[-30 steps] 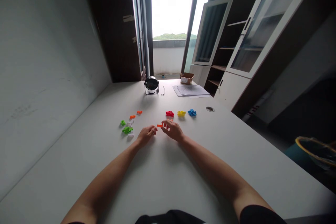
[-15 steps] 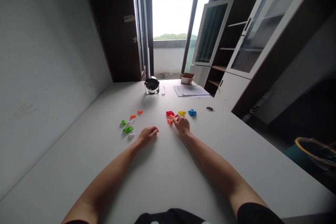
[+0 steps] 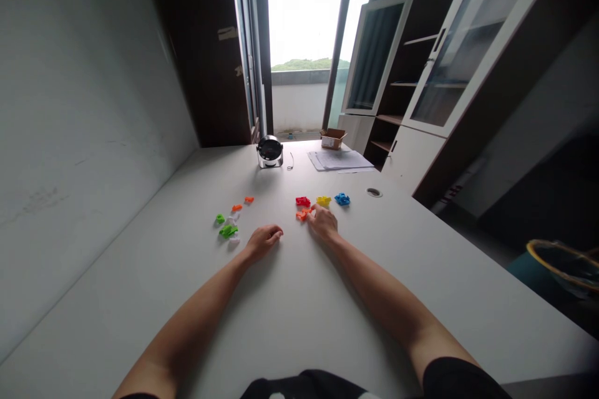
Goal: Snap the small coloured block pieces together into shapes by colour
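My right hand (image 3: 324, 222) has its thumb and fingers on a small orange plastic piece (image 3: 302, 215), low at the edge of a little orange group; its exact shape is too small to tell. Just beyond lie a red cluster (image 3: 302, 201) and a yellow cluster (image 3: 323, 200), the latter partly behind my fingers. A blue cluster (image 3: 342, 199) sits further right. My left hand (image 3: 262, 240) rests on the table, fingers curled together, with nothing seen in it. To its left are green pieces (image 3: 228, 231), white pieces (image 3: 233, 218) and two loose orange pieces (image 3: 237, 207).
On the white table (image 3: 299, 299), a round black device on a stand (image 3: 270, 151) stands at the back beside a short cable (image 3: 291, 162). Papers (image 3: 340, 161) and an open cardboard box (image 3: 333, 138) lie back right, near a cable hole (image 3: 374, 192). A wall borders the left.
The orange piece at my right fingertips has come down from near the red cluster to the orange group. My left hand has stayed in place.
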Demonstrator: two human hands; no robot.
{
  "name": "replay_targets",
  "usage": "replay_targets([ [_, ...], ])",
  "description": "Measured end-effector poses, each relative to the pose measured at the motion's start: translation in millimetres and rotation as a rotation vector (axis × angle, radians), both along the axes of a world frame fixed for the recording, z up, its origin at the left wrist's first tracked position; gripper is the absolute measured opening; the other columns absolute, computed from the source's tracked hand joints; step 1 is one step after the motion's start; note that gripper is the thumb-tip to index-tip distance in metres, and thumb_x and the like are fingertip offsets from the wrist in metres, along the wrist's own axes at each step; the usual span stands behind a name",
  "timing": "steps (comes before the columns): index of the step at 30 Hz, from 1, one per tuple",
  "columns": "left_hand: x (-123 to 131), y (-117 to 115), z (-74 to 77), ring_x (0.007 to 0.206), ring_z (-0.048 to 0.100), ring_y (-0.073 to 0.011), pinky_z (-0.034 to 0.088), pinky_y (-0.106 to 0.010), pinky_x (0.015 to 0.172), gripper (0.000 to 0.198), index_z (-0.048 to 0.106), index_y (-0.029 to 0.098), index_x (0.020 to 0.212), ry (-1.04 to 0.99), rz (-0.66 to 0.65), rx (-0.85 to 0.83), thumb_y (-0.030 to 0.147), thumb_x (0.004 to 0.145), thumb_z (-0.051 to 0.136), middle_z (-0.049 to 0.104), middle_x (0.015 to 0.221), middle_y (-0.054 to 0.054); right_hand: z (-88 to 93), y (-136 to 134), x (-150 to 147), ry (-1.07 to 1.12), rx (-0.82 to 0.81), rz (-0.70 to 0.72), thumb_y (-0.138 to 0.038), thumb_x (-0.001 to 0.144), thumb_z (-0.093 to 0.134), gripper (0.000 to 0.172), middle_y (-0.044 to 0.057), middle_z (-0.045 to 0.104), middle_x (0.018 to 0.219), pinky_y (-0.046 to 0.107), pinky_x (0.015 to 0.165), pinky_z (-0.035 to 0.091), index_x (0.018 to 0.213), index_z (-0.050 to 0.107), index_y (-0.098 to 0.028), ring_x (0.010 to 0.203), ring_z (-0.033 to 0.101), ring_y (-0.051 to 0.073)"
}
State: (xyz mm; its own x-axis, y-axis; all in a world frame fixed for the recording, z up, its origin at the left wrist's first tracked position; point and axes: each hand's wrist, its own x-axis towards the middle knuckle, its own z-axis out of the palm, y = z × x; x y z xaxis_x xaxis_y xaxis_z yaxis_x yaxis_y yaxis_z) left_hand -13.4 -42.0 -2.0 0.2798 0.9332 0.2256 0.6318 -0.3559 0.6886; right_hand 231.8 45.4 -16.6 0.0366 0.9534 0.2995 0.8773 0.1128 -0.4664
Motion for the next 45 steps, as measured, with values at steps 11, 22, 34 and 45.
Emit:
replay_targets([
  [11, 1.9, -2.7, 5.2, 0.079, 0.060, -0.0161, 0.041, -0.023, 0.068, 0.025, 0.071, 0.021, 0.094, 0.049, 0.014, -0.029, 0.033, 0.091, 0.049, 0.072, 0.090, -0.001, 0.4, -8.8, -5.3, -0.022, 0.079, 0.077, -0.026, 0.086, 0.058, 0.026, 0.010, 0.065, 0.105, 0.031, 0.083, 0.042, 0.110, 0.065, -0.018, 0.099, 0.056, 0.024],
  [22, 1.9, -2.4, 5.9, 0.080, 0.061, -0.0157, 0.042, -0.023, 0.069, 0.026, 0.072, 0.021, 0.096, 0.061, 0.008, -0.016, 0.030, 0.091, 0.048, 0.073, 0.091, -0.002, 3.4, -15.3, -14.7, -0.088, 0.200, 0.223, -0.026, 0.093, 0.055, 0.018, 0.011, 0.059, 0.116, 0.037, 0.089, 0.040, 0.105, 0.068, -0.022, 0.105, 0.049, 0.026],
  [34, 1.7, -2.4, 5.5, 0.081, 0.062, -0.0161, 0.043, -0.023, 0.070, 0.025, 0.072, 0.021, 0.096, 0.064, 0.011, -0.012, 0.031, 0.091, 0.048, 0.073, 0.093, -0.002, -1.5, -14.1, -14.1, -0.046, 0.164, 0.260, -0.027, 0.091, 0.061, 0.007, 0.009, 0.059, 0.112, 0.029, 0.085, 0.044, 0.094, 0.064, -0.021, 0.103, 0.053, 0.022],
  [45, 1.5, -1.5, 4.4, 0.083, 0.062, -0.0164, 0.044, -0.023, 0.072, 0.025, 0.071, 0.022, 0.096, 0.075, 0.005, -0.010, 0.030, 0.091, 0.048, 0.073, 0.094, -0.002, -8.9, -9.0, -10.4, 0.078, 0.155, 0.246, -0.020, 0.088, 0.058, 0.009, 0.007, 0.060, 0.107, 0.027, 0.078, 0.043, 0.094, 0.064, -0.022, 0.088, 0.056, 0.018],
])
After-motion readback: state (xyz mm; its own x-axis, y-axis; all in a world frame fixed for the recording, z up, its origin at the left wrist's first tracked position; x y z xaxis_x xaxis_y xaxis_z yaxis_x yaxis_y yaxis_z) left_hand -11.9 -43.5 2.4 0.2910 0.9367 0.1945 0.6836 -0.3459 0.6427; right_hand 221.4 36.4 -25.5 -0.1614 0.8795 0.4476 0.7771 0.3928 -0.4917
